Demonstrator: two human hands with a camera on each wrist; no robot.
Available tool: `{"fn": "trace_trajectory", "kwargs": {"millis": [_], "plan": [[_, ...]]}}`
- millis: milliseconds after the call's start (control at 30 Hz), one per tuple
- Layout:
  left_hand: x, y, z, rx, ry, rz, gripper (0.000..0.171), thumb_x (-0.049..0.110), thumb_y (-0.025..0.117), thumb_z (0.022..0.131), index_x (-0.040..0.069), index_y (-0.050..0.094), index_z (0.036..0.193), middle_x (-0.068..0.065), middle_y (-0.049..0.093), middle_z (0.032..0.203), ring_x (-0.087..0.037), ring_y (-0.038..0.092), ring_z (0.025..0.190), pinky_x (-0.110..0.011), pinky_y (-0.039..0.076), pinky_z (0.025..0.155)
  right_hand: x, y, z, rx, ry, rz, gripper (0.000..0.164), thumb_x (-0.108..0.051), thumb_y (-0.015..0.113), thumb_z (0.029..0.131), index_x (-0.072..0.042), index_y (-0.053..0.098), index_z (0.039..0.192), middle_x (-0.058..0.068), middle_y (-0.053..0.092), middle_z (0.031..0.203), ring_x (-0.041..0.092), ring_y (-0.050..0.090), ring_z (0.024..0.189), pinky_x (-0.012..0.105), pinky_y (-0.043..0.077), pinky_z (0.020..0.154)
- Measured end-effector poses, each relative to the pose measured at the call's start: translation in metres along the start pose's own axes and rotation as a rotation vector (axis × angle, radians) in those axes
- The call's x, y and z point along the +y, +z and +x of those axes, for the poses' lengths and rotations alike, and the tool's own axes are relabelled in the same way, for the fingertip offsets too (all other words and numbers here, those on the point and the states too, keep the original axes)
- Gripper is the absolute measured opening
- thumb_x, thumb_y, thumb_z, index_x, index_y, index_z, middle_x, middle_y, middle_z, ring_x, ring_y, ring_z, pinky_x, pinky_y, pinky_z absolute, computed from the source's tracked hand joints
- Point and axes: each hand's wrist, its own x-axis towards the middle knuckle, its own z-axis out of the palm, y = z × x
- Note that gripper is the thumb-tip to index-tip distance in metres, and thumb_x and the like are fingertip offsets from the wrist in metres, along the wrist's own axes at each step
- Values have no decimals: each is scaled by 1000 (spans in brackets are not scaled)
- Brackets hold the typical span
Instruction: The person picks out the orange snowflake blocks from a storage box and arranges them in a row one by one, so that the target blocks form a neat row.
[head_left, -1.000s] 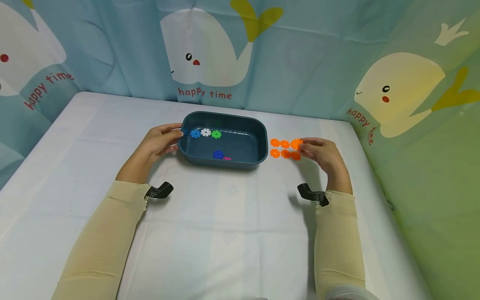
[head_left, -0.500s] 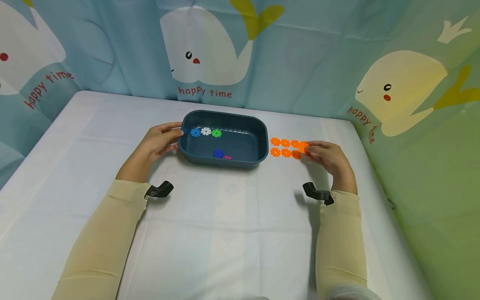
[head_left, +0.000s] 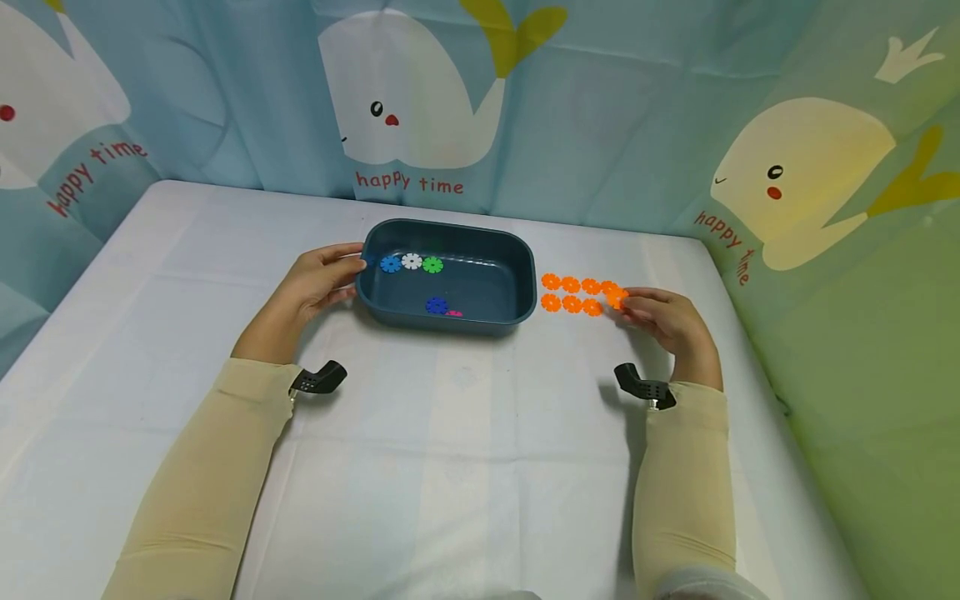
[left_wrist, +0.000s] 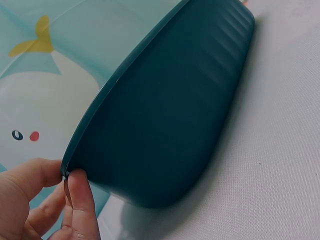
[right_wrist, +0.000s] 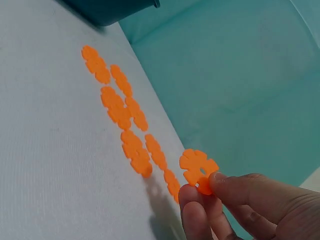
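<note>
My left hand grips the left end rim of a dark teal plastic tub. In the left wrist view the thumb and fingers pinch the tub's edge. Inside lie a light blue disc, a white disc, a green disc, a dark blue disc and a partly hidden pink disc. Between thumb and fingertips my right hand pinches an orange notched snowflake disc, raised off the table. Several more orange discs lie flat in two rows right of the tub.
A white cloth covers the table. Behind it hangs a blue curtain printed with whales, turning green along the right side. Black wrist mounts stick out from both sleeves.
My right hand has moved rightward along the orange rows, leaving another disc at the end of the far row and now holding one beyond it. The left hand and tub stay put.
</note>
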Motion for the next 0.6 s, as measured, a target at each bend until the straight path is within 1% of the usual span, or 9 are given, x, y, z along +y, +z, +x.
{"fn": "trace_trajectory", "kwargs": {"millis": [133,267,400,600], "plan": [[0,0,0,2,-1,1,52,17,62,97,16,48,147,-10,51,142,-3,64,87,-16,57,70,1,-1,0,13,16,-12,12,-5,63,95,-9,68,106,-5,72,88,8,68,82,18,56,78],[0,0,0,4,-3,-8,52,17,62,97,16,48,147,-9,53,140,-2,64,84,-16,57,69,2,-2,1,19,19,-6,11,-3,63,95,-11,71,97,-4,73,87,8,69,80,17,56,77],[-1,0,1,1,-2,-14,52,17,62,97,16,48,147,-8,54,137,-2,64,82,-16,57,68,4,-2,2,14,30,10,17,-1,61,96,-12,74,90,-3,74,86,9,70,79,19,57,77],[-1,0,1,0,3,0,52,18,62,97,17,48,147,-6,55,135,-3,64,86,-17,57,70,3,0,3,45,49,12,23,0,60,96,-12,74,84,-2,73,83,10,70,77,21,58,76]]}}
